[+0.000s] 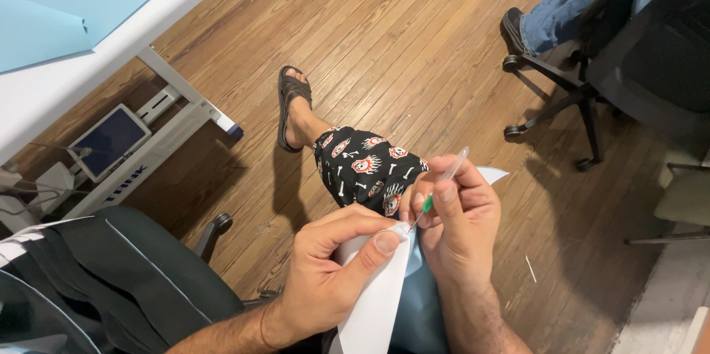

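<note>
Pen tip at the paper's folded corner

Left hand [325,280] pinches the white paper [373,302] over the lap; right hand [455,224] fingers grip a green-tipped pen [442,180] touching it. No marks visible yet.

Single head-worn view, looking steeply down, close over the lap, wooden floor [414,36] beyond

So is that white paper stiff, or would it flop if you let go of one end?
Probably fairly floppy: the paper is thin and folded, pinched by the left hand. It looks light and likely creases easily. The folds may stiffen it somewhat.
</note>
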